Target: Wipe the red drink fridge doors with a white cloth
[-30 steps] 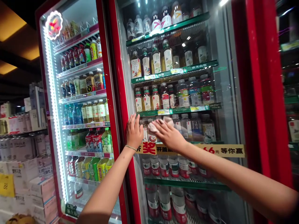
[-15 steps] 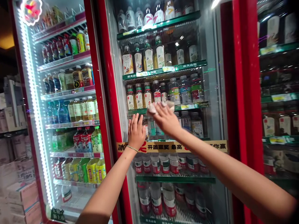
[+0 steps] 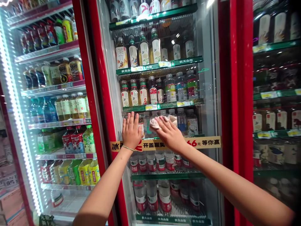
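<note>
Flat against the glass door (image 3: 162,67) of a drinks fridge lies my left hand (image 3: 131,130), its fingers stretched upward and a thin band round the wrist. My right hand (image 3: 169,131) presses a crumpled pale cloth (image 3: 155,123) to the same door, its fingers spread over the cloth. Part of the cloth sticks out past the fingertips on both sides. A yellow printed strip (image 3: 207,142) runs across the door, partly covered by both hands. Behind the glass, bottled drinks (image 3: 152,91) stand in rows on green-edged shelves.
On the left stands another lit fridge (image 3: 58,88) with shelves of coloured bottles. A red frame (image 3: 105,94) divides the two. A third fridge (image 3: 275,94) holds more bottles at the right. Pink boxes (image 3: 13,204) are stacked at the lower left.
My right hand has moved down the glass with the cloth, from the shelf edge to just above the yellow strip. My left hand stays on the door. The view has shifted slightly right.
</note>
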`<control>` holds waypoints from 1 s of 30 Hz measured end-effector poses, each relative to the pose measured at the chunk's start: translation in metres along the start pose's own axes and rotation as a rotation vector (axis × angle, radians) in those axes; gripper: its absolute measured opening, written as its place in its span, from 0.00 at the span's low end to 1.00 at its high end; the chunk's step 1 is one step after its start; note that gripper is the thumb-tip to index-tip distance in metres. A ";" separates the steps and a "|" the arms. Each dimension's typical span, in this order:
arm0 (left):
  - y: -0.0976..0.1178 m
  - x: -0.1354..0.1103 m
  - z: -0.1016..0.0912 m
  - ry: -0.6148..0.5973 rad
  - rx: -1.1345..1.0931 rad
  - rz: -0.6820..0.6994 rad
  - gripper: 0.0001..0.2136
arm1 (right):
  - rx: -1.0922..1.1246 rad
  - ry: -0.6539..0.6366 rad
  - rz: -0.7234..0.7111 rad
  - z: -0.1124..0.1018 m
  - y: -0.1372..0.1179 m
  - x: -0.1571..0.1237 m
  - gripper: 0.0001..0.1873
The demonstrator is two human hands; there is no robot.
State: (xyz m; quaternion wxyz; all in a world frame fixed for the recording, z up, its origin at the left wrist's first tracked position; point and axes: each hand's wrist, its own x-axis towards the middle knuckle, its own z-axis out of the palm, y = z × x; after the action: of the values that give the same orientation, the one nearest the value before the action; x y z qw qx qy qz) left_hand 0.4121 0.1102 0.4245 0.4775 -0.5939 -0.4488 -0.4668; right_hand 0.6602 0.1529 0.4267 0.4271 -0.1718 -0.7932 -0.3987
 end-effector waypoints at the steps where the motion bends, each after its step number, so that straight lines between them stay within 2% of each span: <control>1: 0.000 0.000 0.000 0.004 0.005 0.003 0.29 | 0.009 -0.036 -0.058 -0.001 0.001 -0.006 0.33; 3: 0.000 0.000 0.000 0.015 0.011 0.008 0.28 | -0.003 -0.041 -0.052 -0.006 0.011 -0.013 0.33; 6: 0.000 -0.001 0.001 0.015 0.001 -0.001 0.28 | -0.070 0.102 0.194 -0.012 0.026 -0.013 0.31; 8: 0.000 -0.001 0.001 0.013 -0.009 -0.007 0.28 | -0.096 0.167 0.269 -0.010 0.023 -0.012 0.27; 9: 0.000 -0.001 0.000 0.011 -0.012 -0.008 0.28 | -0.091 0.161 0.231 -0.008 0.017 -0.012 0.25; 12: 0.001 0.000 0.000 -0.001 -0.020 -0.013 0.28 | -0.047 0.092 -0.067 -0.003 -0.004 -0.016 0.18; 14: 0.001 0.000 -0.001 -0.006 -0.022 -0.020 0.28 | -0.068 0.120 -0.173 -0.006 -0.009 -0.016 0.12; 17: 0.001 0.000 -0.001 0.001 -0.022 -0.017 0.28 | -0.185 0.194 -0.071 -0.023 0.002 -0.006 0.13; 20: 0.001 -0.001 0.000 -0.004 -0.041 -0.022 0.28 | -0.306 0.198 0.082 -0.042 0.023 0.014 0.15; 22: 0.001 -0.001 0.000 -0.011 -0.055 -0.030 0.29 | -0.353 0.193 0.137 -0.046 0.032 0.028 0.16; 25: 0.002 0.000 -0.001 -0.013 -0.054 -0.031 0.29 | -0.331 0.147 0.118 -0.035 0.027 0.040 0.18; 30: 0.003 0.001 -0.001 -0.015 -0.028 -0.027 0.27 | -0.229 0.053 0.017 -0.001 -0.012 0.028 0.20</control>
State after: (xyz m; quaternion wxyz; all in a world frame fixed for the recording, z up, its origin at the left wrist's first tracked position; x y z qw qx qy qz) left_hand 0.4151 0.1089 0.4247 0.4593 -0.5979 -0.4539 -0.4749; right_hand 0.6367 0.1429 0.4442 0.4286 -0.2157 -0.7294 -0.4876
